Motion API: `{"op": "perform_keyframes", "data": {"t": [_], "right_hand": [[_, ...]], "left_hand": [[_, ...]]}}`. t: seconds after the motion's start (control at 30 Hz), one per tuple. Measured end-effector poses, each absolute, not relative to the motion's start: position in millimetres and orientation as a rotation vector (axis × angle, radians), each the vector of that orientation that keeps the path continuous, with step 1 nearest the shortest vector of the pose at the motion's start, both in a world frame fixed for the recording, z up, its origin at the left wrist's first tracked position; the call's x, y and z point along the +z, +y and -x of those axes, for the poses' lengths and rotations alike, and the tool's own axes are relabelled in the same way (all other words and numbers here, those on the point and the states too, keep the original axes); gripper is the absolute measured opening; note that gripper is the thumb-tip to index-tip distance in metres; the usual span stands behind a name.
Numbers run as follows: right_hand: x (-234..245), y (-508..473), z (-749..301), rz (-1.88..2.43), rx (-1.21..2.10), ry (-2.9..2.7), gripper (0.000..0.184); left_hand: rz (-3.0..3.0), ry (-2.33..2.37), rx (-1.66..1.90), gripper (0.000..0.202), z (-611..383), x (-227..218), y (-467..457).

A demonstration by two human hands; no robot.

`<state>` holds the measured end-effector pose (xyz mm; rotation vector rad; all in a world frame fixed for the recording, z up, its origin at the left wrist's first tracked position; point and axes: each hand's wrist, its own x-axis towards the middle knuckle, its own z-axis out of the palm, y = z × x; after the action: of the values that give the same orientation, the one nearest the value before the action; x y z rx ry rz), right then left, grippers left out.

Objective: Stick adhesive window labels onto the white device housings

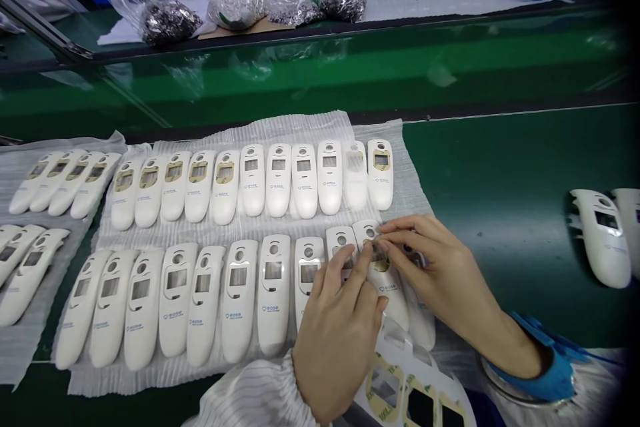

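Left hand (340, 333) first: it sits low over the near row (175, 300), fingers loosely stretched. The index and middle tips press on one shell (387, 287), and it grips nothing. Right hand (443, 273) is just to the right, thumb and forefinger drawn close together at that same shell's window (whether something thin sits between them, I cannot tell from here). The shell lies toward the right end of the near row on the foam (300, 127), its window tinted yellow, snug against the neighbour on its left.

Behind it I see the far row (250, 180), some windows yellow, some grey. A sticker sheet (400, 390) with yellow-rimmed cut-outs pokes out at the near edge, beside the left wrist. I can make out a blue cuff (550, 373) on the right wrist. Spare shells (603, 240) lie well apart on the green belt (500, 167) to the right. Bags (165, 17) of metal bits sit on the far side.
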<state>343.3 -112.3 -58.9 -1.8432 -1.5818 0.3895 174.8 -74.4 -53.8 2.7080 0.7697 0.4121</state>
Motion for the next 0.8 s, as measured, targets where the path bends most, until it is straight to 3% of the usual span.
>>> {"op": "perform_keyframes", "data": {"t": [0.43,0.6,0.8], "right_hand": [[-59,-129,-335,2.032,-0.080,-1.808,0.030],[-59,-129,-339,1.922,-0.018,-1.875,0.026],[-59,-126,-339,1.971,-0.171,-1.965,0.020]], "left_hand": [[-2.802,0.775,0.474,0.018,-175,-56,-78],[-2.798,0.788,0.474,0.019,-174,-56,-78],[-2.785,0.778,0.446,0.020,-174,-60,-79]]}}
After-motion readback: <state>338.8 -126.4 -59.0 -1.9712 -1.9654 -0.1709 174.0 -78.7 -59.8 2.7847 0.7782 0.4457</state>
